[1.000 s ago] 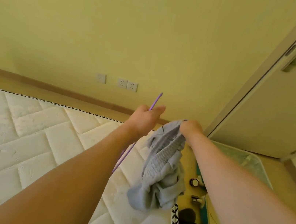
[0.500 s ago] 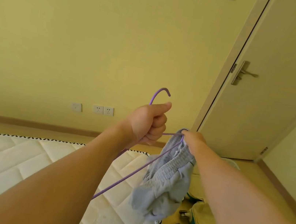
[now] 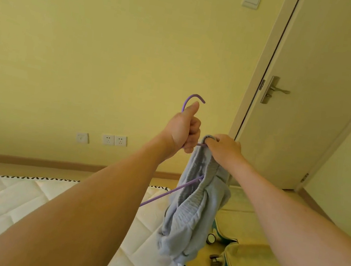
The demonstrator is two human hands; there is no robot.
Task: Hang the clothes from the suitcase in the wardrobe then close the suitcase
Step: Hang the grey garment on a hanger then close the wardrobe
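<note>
At centre frame my left hand point(image 3: 182, 131) is fisted round the neck of the purple hanger point(image 3: 194, 98), while my right hand point(image 3: 224, 148) pinches the grey garment point(image 3: 192, 215) onto one arm. I reckon the limp cloth could slide off if that pinch slackens. The open suitcase point(image 3: 248, 264) lies lower right beside the mattress point(image 3: 12, 199); door point(image 3: 310, 107) upper right, no wardrobe visible.
</note>
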